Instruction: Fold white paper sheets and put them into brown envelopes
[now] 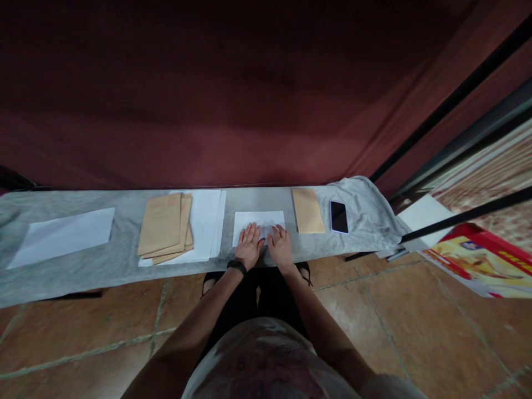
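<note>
A white sheet of paper (pixel 258 218), which looks folded, lies on the grey cloth-covered table right in front of me. My left hand (pixel 249 244) rests on its left half, fingers stretched out and pressed flat. On the right half lies my right hand (pixel 280 246), its fingers spread and slightly bent. The lower edge of the paper is partly hidden by both hands. To the right is a single brown envelope (pixel 308 211). On the left, several brown envelopes (pixel 161 224) are piled on a stack of white paper (pixel 208 221).
A phone (pixel 339 216) lies right of the single envelope. Another white sheet (pixel 64 235) is at the far left of the table (pixel 128 202). Dark red fabric (pixel 249 111) hangs behind the table. A red and yellow box (pixel 482 257) and black poles stand at the right.
</note>
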`<move>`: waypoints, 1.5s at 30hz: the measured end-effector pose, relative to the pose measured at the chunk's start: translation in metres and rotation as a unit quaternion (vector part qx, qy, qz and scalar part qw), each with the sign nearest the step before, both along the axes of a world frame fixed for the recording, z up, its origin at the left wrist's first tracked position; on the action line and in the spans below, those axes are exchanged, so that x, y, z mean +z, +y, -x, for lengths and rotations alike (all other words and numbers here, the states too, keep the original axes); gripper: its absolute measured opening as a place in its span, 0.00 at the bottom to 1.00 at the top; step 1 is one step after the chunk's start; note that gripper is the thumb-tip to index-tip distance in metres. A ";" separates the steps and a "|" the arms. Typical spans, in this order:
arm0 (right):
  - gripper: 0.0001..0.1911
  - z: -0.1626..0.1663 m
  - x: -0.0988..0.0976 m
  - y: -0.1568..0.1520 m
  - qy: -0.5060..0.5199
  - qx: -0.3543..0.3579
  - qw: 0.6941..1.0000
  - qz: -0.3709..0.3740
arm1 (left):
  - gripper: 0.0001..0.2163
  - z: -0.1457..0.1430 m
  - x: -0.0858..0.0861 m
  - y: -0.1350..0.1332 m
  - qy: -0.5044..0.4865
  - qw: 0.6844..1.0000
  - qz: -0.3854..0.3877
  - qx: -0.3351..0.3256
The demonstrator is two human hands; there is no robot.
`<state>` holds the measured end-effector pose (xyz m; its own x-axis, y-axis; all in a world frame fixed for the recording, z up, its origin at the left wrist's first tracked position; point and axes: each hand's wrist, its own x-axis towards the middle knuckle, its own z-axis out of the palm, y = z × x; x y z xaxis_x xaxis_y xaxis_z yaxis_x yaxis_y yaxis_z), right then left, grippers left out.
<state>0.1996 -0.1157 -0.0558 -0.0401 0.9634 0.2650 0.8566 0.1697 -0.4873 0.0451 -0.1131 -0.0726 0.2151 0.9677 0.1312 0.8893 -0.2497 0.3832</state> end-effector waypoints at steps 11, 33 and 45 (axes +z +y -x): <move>0.28 0.020 -0.024 -0.003 -0.057 0.085 0.995 0.002 | 0.27 0.002 -0.005 -0.007 0.040 0.999 0.021 -0.005; 0.27 0.029 -0.024 0.046 -0.108 0.099 0.989 0.015 | 0.28 0.008 0.000 -0.013 0.132 0.991 -0.013 -0.006; 0.29 0.008 -0.029 0.055 -0.119 0.035 0.992 0.003 | 0.28 0.007 0.007 -0.012 0.134 0.991 0.023 -0.002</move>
<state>0.1914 -0.0610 -0.0853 -0.1685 0.9575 0.2342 0.9337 0.2313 -0.2735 0.0384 -0.1249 -0.0657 0.2393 0.9706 0.0247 0.9598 -0.2403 0.1451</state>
